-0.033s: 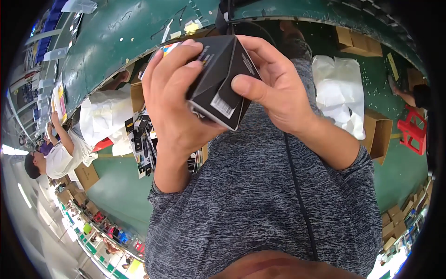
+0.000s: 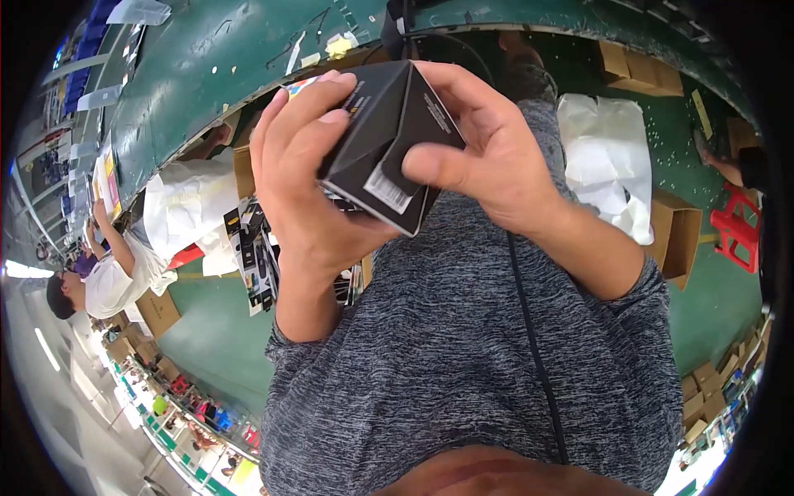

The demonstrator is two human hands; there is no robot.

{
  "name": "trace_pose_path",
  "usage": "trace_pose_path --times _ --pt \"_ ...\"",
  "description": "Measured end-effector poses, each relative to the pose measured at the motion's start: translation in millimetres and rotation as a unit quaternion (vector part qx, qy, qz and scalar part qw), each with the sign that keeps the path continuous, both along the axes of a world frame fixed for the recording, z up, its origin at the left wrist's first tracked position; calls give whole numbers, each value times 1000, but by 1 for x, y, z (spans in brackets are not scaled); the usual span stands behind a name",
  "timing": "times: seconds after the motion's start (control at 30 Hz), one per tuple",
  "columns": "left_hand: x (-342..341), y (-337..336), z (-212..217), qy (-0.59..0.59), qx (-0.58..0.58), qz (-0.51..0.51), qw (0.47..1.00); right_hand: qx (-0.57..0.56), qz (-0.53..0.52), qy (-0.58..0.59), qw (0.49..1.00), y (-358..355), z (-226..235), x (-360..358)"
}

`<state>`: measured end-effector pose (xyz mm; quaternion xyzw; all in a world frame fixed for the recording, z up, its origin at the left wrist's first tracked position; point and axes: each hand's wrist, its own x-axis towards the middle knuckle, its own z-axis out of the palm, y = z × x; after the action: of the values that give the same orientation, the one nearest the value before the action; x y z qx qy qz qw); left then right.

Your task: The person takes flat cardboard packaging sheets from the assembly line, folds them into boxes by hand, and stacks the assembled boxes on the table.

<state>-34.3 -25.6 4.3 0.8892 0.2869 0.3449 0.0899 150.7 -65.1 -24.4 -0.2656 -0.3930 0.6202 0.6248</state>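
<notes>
A black cardboard box [image 2: 376,124] with a white barcode patch and a coloured picture on one side is held up in front of my chest. My left hand [image 2: 302,165] grips it from the left, fingers spread over the printed side and thumb hidden beneath. My right hand [image 2: 496,153] holds the other end. Its thumb presses on the end flaps beside the barcode, and its fingers wrap behind the far side. The end flaps look folded in, with creased slanting edges. What is inside the box cannot be seen.
Beyond the box runs a green worktable [image 2: 223,66] with scraps of yellow paper [image 2: 337,47]. Flat printed cartons [image 2: 252,256] are stacked to my left. A person in white [image 2: 112,277] works farther left. An open brown carton [image 2: 672,240] and a red stool [image 2: 736,227] stand at right.
The box has tilted slightly, and its barcode end has shifted a little left. My right thumb has slid left across the flap. Both hands keep their hold.
</notes>
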Motion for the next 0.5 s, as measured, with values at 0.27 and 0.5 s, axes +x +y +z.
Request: trace_pose_path --times 0.27,0.5 --pt "0 0 5 -28 -41 -67 997 -8 142 4 990 2 -11 5" --pt "1 0 5 10 -29 -89 996 35 68 10 997 -1 -16 -4"
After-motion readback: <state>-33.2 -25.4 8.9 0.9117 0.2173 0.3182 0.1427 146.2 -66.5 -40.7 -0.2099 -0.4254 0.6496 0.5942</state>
